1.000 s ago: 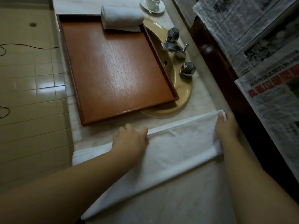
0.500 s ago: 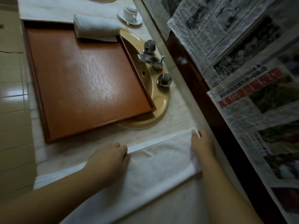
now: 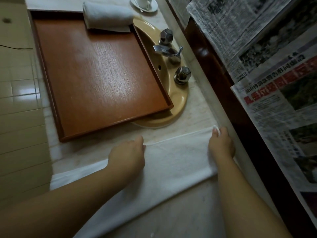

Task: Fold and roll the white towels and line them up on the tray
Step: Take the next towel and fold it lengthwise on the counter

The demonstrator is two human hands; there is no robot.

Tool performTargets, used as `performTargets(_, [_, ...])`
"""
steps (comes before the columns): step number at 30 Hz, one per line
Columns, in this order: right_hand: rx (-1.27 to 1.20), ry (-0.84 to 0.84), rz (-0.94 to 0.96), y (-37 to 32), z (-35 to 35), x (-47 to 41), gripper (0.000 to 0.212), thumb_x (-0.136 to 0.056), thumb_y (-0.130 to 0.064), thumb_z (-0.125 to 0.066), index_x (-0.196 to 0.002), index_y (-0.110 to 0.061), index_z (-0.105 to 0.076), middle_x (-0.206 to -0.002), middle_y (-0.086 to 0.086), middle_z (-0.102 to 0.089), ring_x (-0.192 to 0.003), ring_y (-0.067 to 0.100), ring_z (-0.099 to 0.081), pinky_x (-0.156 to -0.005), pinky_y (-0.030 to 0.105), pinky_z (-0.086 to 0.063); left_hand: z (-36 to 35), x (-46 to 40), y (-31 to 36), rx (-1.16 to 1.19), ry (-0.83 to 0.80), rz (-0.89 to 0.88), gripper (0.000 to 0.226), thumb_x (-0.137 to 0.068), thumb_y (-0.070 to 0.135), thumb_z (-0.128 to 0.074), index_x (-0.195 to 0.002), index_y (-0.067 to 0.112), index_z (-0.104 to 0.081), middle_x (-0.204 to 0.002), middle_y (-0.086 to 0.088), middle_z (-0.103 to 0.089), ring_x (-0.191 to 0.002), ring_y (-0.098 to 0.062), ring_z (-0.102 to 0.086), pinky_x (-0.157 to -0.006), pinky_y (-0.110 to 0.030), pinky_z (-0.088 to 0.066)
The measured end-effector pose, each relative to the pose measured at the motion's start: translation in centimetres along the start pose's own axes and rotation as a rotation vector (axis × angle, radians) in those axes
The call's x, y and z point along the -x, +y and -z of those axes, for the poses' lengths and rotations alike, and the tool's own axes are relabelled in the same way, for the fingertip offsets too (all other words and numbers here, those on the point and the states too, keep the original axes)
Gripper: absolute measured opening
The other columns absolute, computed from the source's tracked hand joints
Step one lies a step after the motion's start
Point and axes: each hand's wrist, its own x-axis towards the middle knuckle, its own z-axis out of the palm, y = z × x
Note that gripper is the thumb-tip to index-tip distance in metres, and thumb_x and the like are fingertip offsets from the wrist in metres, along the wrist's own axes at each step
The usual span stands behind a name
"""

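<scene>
Now your left hand [image 3: 127,154] and right hand [image 3: 221,145] each pinch the far edge of the flat white towel [image 3: 176,162] on the counter [image 3: 193,121]

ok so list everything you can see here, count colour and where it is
rolled towel: 1, white, far end of tray
flat towel: 1, white, folded strip on counter, near side
tray: 1, brown wood, over the sink
sink: 1, tan, under tray
tap handles: 2, chrome, beside spout
spout: 1, chrome
cup and saucer: 1, white, far counter
newspapers: several sheets, right wall
left hand: grips towel's far edge
right hand: pinches towel's right corner
</scene>
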Motion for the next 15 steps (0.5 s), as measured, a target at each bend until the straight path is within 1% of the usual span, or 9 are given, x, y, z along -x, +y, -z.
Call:
performTargets(3, [0.008,-0.010,-0.023,-0.1,0.1,-0.2,0.030,-0.110,-0.038,-0.041,-0.120,-0.014,-0.055,-0.124,0.019,-0.063,-0.108,0.040,-0.060,-0.076,0.037,-0.035,-0.2,-0.5,0.2,0.020,-0.017,0.034,0.024,-0.110,0.038,-0.041,-0.091,0.025,-0.044,-0.079,0.003,-0.057,-0.072,-0.016,-0.055,-0.063,-0.035,-0.051])
performTargets(5, [0.002,-0.012,-0.038,-0.1,0.0,-0.3,0.029,-0.109,-0.037,-0.043,-0.122,-0.014,-0.055,-0.123,0.018,-0.064,-0.108,0.039,-0.060,-0.076,0.037,-0.036,-0.6,-0.5,-0.1,0.008,0.023,0.022,0.024,-0.109,0.042,-0.042,-0.095,0.024,-0.045,-0.084,0.004,-0.056,-0.077,-0.016,-0.054,-0.070,-0.037,-0.053])
performTargets(7, [-0.011,-0.003,-0.064,-0.2,-0.1,-0.3,0.029,-0.108,-0.036,-0.046,-0.123,-0.014,-0.055,-0.124,0.017,-0.065,-0.109,0.039,-0.061,-0.077,0.036,-0.037,-1.0,-0.5,-0.6,-0.001,0.077,0.001,0.024,-0.108,0.045,-0.044,-0.098,0.023,-0.044,-0.096,0.002,-0.054,-0.087,-0.019,-0.050,-0.075,-0.038,-0.050])
performTargets(9, [-0.024,0.007,-0.087,-0.4,-0.2,-0.3,0.029,-0.107,-0.037,-0.048,-0.124,-0.014,-0.054,-0.124,0.017,-0.065,-0.109,0.039,-0.061,-0.077,0.036,-0.038,-1.3,-0.4,-1.2,-0.013,0.116,-0.025,0.024,-0.107,0.046,-0.047,-0.105,0.022,-0.046,-0.106,0.000,-0.049,-0.096,-0.022,-0.046,-0.080,-0.038,-0.051])
performTargets(11, [-0.032,0.010,-0.097,-0.6,-0.2,-0.2,0.029,-0.107,-0.038,-0.048,-0.124,-0.015,-0.054,-0.125,0.017,-0.065,-0.109,0.039,-0.061,-0.078,0.037,-0.039,-1.5,-0.2,-1.7,-0.077,0.199,-0.106,0.025,-0.104,0.044,-0.051,-0.111,0.019,-0.052,-0.110,-0.003,-0.048,-0.098,-0.025,-0.046,-0.079,-0.041,-0.051])
performTargets(13, [-0.027,0.011,-0.097,-0.7,-0.3,0.0,0.029,-0.107,-0.038,-0.047,-0.125,-0.015,-0.052,-0.125,0.017,-0.065,-0.108,0.039,-0.061,-0.078,0.037,-0.039,-1.5,1.1,-2.2,-0.139,0.291,-0.262,0.026,-0.102,0.040,-0.054,-0.115,0.019,-0.061,-0.112,-0.006,-0.054,-0.096,-0.027,-0.051,-0.077,-0.042,-0.049])
performTargets(14, [-0.021,0.014,-0.096,-0.7,-0.2,-0.1,0.028,-0.108,-0.038,-0.047,-0.125,-0.016,-0.052,-0.125,0.017,-0.065,-0.108,0.039,-0.061,-0.077,0.037,-0.039,-1.7,2.1,-2.5,-0.167,0.314,-0.352,0.028,-0.102,0.040,-0.054,-0.119,0.020,-0.064,-0.116,-0.007,-0.058,-0.097,-0.028,-0.056,-0.079,-0.041,-0.048])
performTargets(15, [-0.016,0.015,-0.092,-0.7,-0.2,0.1,0.028,-0.108,-0.038,-0.046,-0.125,-0.016,-0.052,-0.125,0.017,-0.064,-0.108,0.039,-0.061,-0.077,0.037,-0.039,-2.2,3.3,-3.0,-0.213,0.306,-0.424,0.035,-0.102,0.043,-0.052,-0.125,0.020,-0.066,-0.123,-0.008,-0.062,-0.102,-0.030,-0.061,-0.084,-0.042,-0.047])
